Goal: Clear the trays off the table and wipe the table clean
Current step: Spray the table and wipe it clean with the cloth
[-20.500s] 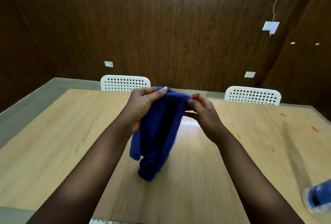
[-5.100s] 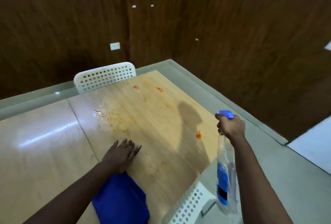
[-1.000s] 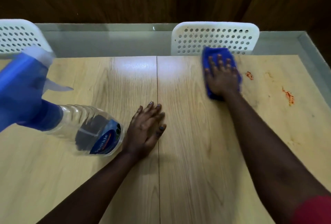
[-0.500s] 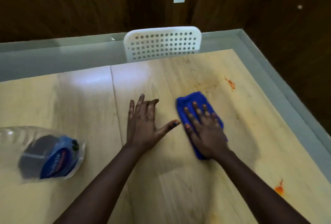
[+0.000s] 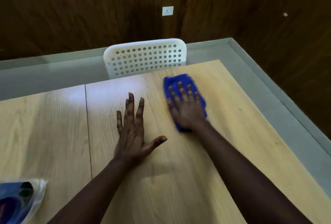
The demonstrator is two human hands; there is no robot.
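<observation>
Right hand (image 5: 188,110) lies flat on the blue cloth (image 5: 184,89), fingers straight and slightly spread, palm down, pressing the cloth against the table (image 5: 232,134). No finger curls round the cloth; contact is by the flat of the hand only. The cloth sits directly beneath this hand, showing past the fingertips on the far side, along both flanks, and as a small fold near the wrist. Its outline is blurred. It lies near the far edge of the table, just short of the white perforated chair back (image 5: 145,57) that rises behind that edge.

Left hand (image 5: 133,134) also rests palm down on the bare tabletop, fingers straight and fanned, thumb stretched out toward the right hand. It holds nothing. The two hands are near each other but apart, the left one closer to the person, the cloth beyond its thumb and to the right. A seam (image 5: 87,125) between two table panels runs just left of the left hand.

Head view, lower left corner: a clear spray bottle (image 5: 19,200) with a blue label lies partly out of frame, well apart from both hands and blurred.

Beyond the table: a grey floor strip (image 5: 277,98) and dark wood wall panelling (image 5: 89,8) with a white wall socket (image 5: 167,11). No trays are on the visible part of the table.
</observation>
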